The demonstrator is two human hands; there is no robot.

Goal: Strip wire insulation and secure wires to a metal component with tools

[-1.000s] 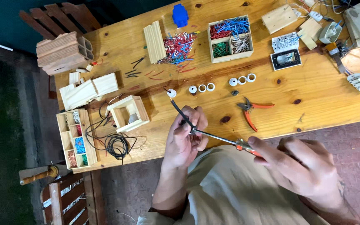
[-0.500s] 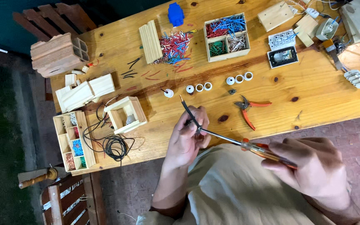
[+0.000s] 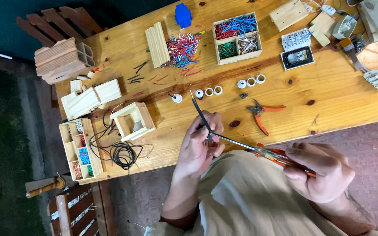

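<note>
Left hand closed around a short black cable, bare end angled up over the wooden table, apparently gripped low to steady the piece against the tool. Right hand wrapped shut on the orange handle of a screwdriver, shaft laid across with tip meeting the left fingers, likely for fine work at the held part. Orange-handled pliers parked within reach just beyond; white rings lined up farther back.

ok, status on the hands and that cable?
Left hand pinches black cable, bare end up. Right hand holds orange-handled screwdriver, tip at left fingers. Orange pliers idle on table.
</note>
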